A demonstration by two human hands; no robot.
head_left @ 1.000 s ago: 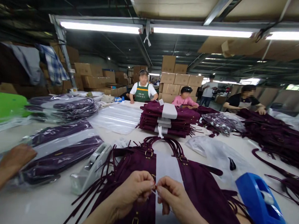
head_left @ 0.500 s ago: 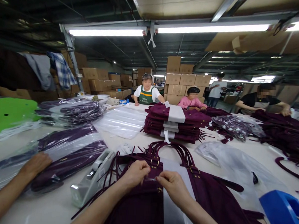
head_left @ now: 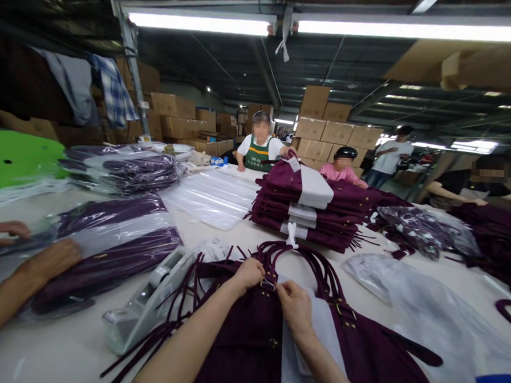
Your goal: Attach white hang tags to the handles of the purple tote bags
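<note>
Left grip at buckle; bag, handles pointing away.

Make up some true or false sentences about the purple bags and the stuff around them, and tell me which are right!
1. The left hand and right hand are both at a buckle of the near bag. True.
2. The tape dispenser is right of the near bag. False: it is on the left.
3. White strips lie on the stacked bags. True.
4. The green thing is at the picture's right edge. False: it is at the left edge.
5. Another person's hand is at a plastic-covered bag. True.
6. The green apron has no stripe. False: it has an orange one.
</note>
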